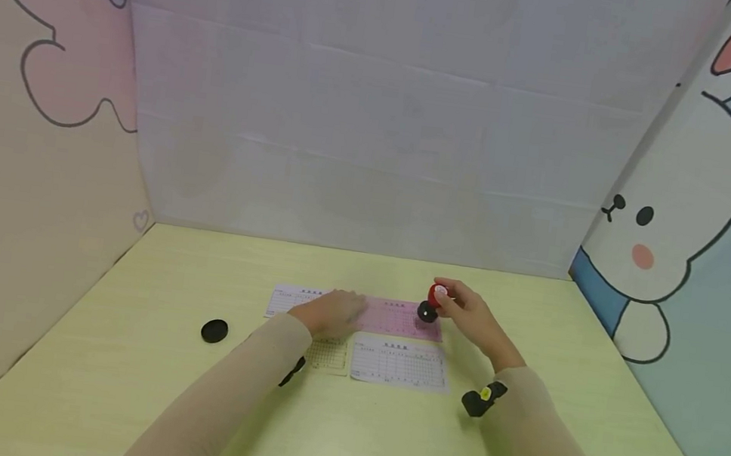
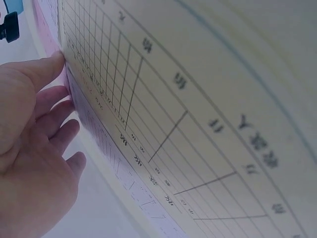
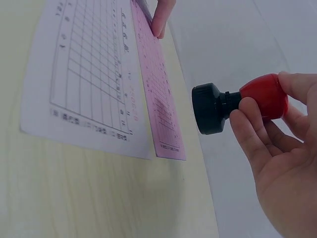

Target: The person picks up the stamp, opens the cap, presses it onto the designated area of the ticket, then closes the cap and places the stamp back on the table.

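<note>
My right hand grips the red handle of a stamp. The stamp's round black base hangs above the right end of a pink printed form. A dark smudge shows on that form in the right wrist view. At the pink form's left end, my left hand rests with its fingers extended over the papers. Under and beside it lie a white form and a pale yellow form, both partly hidden by the hand. Another white form lies just in front of the pink one.
A round black cap lies on the light wooden table, left of the forms. Pale fabric walls stand at the back and both sides, the right one printed with a rabbit.
</note>
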Available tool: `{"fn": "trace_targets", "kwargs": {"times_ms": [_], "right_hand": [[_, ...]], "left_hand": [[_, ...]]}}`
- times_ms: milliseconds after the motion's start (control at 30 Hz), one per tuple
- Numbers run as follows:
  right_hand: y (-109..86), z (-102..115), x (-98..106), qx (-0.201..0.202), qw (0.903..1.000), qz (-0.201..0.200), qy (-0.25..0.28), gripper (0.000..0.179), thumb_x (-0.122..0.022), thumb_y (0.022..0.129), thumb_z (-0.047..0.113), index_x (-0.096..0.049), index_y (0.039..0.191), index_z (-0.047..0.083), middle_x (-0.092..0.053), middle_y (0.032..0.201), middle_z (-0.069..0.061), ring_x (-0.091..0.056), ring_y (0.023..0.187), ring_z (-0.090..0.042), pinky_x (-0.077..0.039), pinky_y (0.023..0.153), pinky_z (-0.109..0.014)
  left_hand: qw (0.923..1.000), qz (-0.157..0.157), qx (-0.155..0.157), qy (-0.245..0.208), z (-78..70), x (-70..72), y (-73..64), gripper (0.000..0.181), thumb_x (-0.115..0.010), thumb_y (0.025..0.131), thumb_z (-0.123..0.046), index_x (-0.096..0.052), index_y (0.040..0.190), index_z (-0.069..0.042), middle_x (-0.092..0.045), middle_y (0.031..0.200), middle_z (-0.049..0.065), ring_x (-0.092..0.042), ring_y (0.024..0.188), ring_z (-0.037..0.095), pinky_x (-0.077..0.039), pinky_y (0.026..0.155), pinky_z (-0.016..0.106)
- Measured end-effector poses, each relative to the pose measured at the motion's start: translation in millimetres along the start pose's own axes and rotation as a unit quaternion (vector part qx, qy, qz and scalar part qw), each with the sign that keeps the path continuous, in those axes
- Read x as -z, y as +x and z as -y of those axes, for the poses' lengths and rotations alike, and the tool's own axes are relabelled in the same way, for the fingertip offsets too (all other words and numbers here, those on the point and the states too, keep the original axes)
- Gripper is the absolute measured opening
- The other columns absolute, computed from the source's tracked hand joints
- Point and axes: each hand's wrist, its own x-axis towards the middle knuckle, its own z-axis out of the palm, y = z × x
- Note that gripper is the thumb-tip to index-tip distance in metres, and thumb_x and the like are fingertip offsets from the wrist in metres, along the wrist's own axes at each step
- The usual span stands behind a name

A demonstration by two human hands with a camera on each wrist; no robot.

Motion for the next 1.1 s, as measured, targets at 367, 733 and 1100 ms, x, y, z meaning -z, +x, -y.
{"fn": "trace_targets", "kwargs": {"times_ms": [367, 733, 1100], "right_hand": [[-5.4, 5.3, 8.5, -0.002, 1.0000, -0.002, -0.004, 0.047, -0.055, 0.105, 0.026, -0.048, 0.145, 0.001, -0.063, 0.123, -0.022, -0.067, 0.101, -0.034, -0.049, 0.099, -0.052], [-6.2, 4.6, 10.8, -0.010, 0.9999, -0.003, 0.006, 0.048, -0.055, 0.105, 0.028, -0.048, 0.145, 0.001, -0.063, 0.121, -0.022, -0.066, 0.102, -0.035, -0.050, 0.097, -0.048], [-7.3, 8.6, 11.4, -0.011, 0.9997, -0.003, 0.021, 0.049, -0.055, 0.105, 0.028, -0.048, 0.145, 0.001, -0.063, 0.121, -0.022, -0.066, 0.103, -0.035, -0.051, 0.097, -0.045]], "left_hand": [[0.9999, -0.009, -0.008, -0.002, -2.7, 2.3, -3.8, 0.055, -0.045, 0.108, -0.030, -0.037, 0.153, -0.001, -0.037, 0.157, 0.017, -0.031, 0.146, 0.032, -0.019, 0.121, 0.044], [0.9997, -0.017, -0.010, -0.012, -1.9, 1.2, -3.5, 0.054, -0.044, 0.108, -0.028, -0.035, 0.153, 0.000, -0.031, 0.159, 0.017, -0.026, 0.148, 0.033, -0.015, 0.121, 0.045], [0.9991, -0.019, -0.036, 0.015, 1.1, 14.7, -8.8, 0.048, -0.043, 0.107, -0.019, -0.041, 0.151, 0.001, -0.032, 0.158, 0.021, -0.025, 0.147, 0.038, -0.016, 0.121, 0.049]]}}
